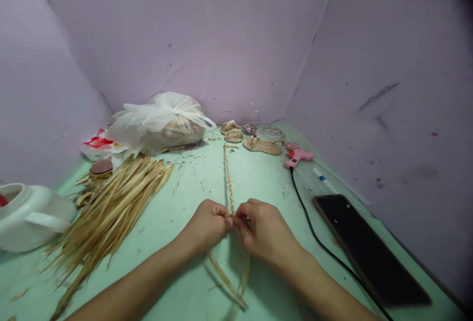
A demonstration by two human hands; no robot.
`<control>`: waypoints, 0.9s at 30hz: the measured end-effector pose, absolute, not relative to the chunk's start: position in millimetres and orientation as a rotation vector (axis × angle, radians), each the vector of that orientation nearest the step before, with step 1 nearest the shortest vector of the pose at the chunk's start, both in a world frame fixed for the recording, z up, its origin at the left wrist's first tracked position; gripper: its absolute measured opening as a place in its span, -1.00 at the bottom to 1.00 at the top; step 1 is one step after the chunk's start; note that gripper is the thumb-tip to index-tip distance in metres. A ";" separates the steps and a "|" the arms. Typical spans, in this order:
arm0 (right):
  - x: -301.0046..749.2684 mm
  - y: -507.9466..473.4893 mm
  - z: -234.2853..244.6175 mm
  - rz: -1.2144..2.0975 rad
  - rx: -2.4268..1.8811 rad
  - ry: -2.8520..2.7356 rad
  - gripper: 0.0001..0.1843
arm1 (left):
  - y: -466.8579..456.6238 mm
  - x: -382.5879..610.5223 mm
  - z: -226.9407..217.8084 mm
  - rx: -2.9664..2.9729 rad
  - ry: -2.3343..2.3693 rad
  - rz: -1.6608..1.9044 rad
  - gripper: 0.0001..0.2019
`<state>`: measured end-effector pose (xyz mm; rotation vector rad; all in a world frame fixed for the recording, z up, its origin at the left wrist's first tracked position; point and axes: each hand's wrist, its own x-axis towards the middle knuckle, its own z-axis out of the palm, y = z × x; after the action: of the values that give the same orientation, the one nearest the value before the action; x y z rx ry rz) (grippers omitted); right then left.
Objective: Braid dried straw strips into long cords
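A thin braid of dried plant fibre [229, 183] runs straight away from me down the middle of the table, its far end bent to the right. At its near end my left hand [210, 222] pinches the fibre between thumb and forefinger. Close against it, my right hand [260, 225] is also closed on the fibre, fingertips almost meeting the left ones. Loose unbraided strips [226, 281] hang from under both hands towards me, their ends crossing. The exact grip on each strip is hidden by the fingers.
Left lie a bundle of dried strips [118, 207], a white jug [40, 212] and a white plastic bag [162, 121]. Towards the back are a woven sole [262, 146] and small woven pieces [232, 132]. Right are a pink glue gun [297, 156], its black cord [308, 227] and a dark flat tablet-like slab [371, 249].
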<state>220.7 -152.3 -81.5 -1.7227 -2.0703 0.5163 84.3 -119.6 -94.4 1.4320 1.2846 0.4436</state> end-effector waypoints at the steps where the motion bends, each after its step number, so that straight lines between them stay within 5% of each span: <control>1: 219.9 -154.7 -78.5 0.474 -1.787 -2.083 -0.83 | -120.3 85.7 -94.8 1.402 1.267 0.463 -0.85; 17: 189.5 -188.1 -90.1 0.232 -1.634 -2.446 -0.74 | -135.2 89.7 -98.5 0.997 1.286 0.582 -0.88; 20: 199.4 -183.7 -78.5 0.497 -1.551 -2.367 -0.86 | -133.0 86.8 -102.4 1.172 1.258 0.619 -0.90; 25: 230.2 -152.2 -66.8 0.760 -1.615 -1.564 -0.76 | -128.9 79.9 -93.9 1.331 1.171 0.550 -0.85; 27: 234.5 -140.8 -70.2 1.135 -1.587 -1.291 -0.83 | -128.2 78.8 -90.4 1.373 1.181 0.525 -0.82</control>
<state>234.5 -140.8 -70.2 -1.5871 -1.2909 1.1352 78.8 -128.2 -90.4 1.3732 1.1808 0.5251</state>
